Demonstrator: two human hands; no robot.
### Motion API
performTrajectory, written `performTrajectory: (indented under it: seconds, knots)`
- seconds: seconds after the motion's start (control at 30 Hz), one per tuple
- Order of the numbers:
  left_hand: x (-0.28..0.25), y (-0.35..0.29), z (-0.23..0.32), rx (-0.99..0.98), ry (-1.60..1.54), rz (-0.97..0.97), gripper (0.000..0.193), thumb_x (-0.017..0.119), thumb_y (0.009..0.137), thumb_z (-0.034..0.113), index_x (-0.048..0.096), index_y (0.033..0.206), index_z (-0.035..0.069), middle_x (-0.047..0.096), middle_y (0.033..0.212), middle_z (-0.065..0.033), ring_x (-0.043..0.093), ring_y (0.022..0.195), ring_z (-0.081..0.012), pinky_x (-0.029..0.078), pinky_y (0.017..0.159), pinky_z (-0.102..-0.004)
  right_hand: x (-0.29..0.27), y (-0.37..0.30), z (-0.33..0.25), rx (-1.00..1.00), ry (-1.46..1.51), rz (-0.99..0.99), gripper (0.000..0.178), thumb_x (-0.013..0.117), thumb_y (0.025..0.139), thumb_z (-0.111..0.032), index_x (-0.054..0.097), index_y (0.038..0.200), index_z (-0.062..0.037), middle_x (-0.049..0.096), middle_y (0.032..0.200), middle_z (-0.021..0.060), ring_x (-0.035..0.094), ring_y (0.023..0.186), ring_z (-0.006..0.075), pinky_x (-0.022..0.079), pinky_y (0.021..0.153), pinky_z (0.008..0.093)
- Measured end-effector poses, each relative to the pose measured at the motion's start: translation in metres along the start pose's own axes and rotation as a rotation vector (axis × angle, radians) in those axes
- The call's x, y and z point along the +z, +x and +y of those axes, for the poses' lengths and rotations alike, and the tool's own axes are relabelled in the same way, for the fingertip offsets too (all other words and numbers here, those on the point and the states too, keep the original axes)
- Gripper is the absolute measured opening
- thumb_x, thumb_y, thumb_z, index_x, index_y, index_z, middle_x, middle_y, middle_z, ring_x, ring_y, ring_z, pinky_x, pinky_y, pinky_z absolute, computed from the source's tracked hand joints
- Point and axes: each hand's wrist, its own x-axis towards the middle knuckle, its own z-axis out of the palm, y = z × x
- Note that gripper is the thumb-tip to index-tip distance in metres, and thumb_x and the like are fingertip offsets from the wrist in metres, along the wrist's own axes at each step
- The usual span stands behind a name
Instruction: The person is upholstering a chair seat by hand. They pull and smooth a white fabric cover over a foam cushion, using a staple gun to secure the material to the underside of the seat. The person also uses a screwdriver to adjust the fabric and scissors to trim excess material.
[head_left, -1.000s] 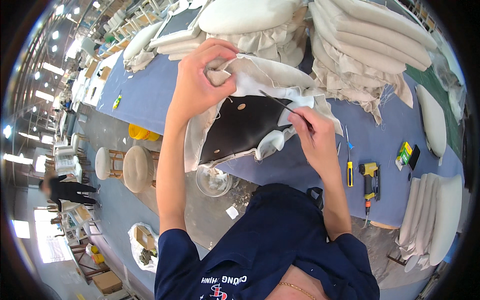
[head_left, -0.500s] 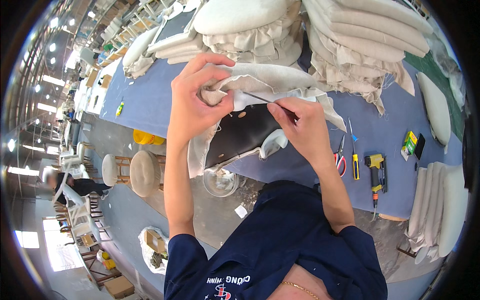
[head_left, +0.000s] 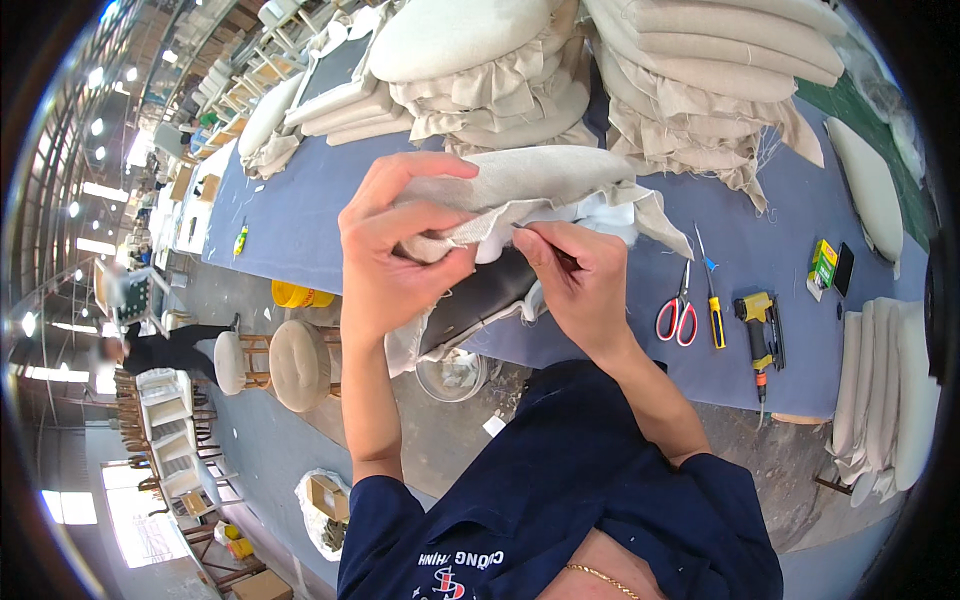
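Note:
A beige fabric-covered seat cushion (head_left: 540, 168) is tilted up before me, its dark underside showing below and loose frayed cloth along its rim. My left hand (head_left: 385, 245) is closed on the cushion's left end, thumb and fingers pinching the folded cloth edge. White padding (head_left: 605, 212) shows under the cloth on the right. Close beside that fold, my right hand (head_left: 585, 285) is closed round a slim dark tool (head_left: 518, 227). Most of the tool is hidden in the fingers, so its kind is unclear.
On the blue table lie red-handled scissors (head_left: 677, 320), a yellow screwdriver (head_left: 716, 322), a yellow-black staple gun (head_left: 760, 325) and a small green-yellow box (head_left: 822, 265). Stacked cushions (head_left: 460, 45) stand behind. A bucket (head_left: 450, 378) sits below the table edge. At far left a person (head_left: 165, 350) carries a chair.
My right hand has moved left, nearer my left hand, and less of the tool shows. The cushion is tipped so less underside is visible. The scissors have come into full view.

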Motion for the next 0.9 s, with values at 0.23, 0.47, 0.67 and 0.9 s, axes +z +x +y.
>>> performTrajectory:
  seconds: [0.23, 0.47, 0.67, 0.9]
  knots:
    - [-0.006, 0.003, -0.008, -0.096, -0.056, 0.001, 0.016, 0.074, 0.064, -0.01, 0.069, 0.078, -0.003, 0.069, 0.113, -0.0154, 0.067, 0.102, -0.021, 0.052, 0.08, -0.0285, -0.029, -0.005, 0.003, -0.034, -0.251, -0.087, 0.013, 0.073, 0.091, -0.013, 0.07, 0.086, -0.0016, 0.061, 0.066, 0.0106, 0.053, 0.051, 0.0239, 0.039, 0.049, 0.0336]
    - [-0.006, 0.004, -0.009, -0.087, -0.046, -0.007, 0.017, 0.074, 0.063, -0.01, 0.069, 0.078, -0.003, 0.069, 0.113, -0.0153, 0.066, 0.106, -0.0245, 0.052, 0.083, -0.0304, -0.02, -0.002, 0.001, -0.038, -0.273, -0.071, 0.014, 0.073, 0.091, -0.014, 0.07, 0.085, -0.0017, 0.062, 0.066, 0.0107, 0.054, 0.05, 0.0247, 0.039, 0.049, 0.0339]
    - [-0.006, -0.002, -0.002, -0.007, -0.031, -0.01, 0.019, 0.075, 0.058, -0.006, 0.073, 0.077, -0.001, 0.07, 0.112, -0.0159, 0.066, 0.109, -0.0298, 0.052, 0.092, -0.0386, -0.016, -0.002, -0.004, -0.019, -0.185, -0.045, 0.012, 0.073, 0.091, -0.013, 0.071, 0.086, -0.0017, 0.062, 0.066, 0.0105, 0.054, 0.049, 0.0243, 0.038, 0.048, 0.0327]
    - [-0.008, -0.012, 0.008, 0.06, -0.081, 0.016, 0.039, 0.078, 0.056, 0.011, 0.076, 0.094, 0.002, 0.071, 0.112, -0.0131, 0.065, 0.106, -0.03, 0.05, 0.093, -0.0387, -0.015, -0.012, 0.0, -0.157, -0.185, -0.011, 0.007, 0.076, 0.086, -0.006, 0.071, 0.087, -0.0003, 0.058, 0.061, 0.0086, 0.053, 0.048, 0.0218, 0.038, 0.046, 0.0323]
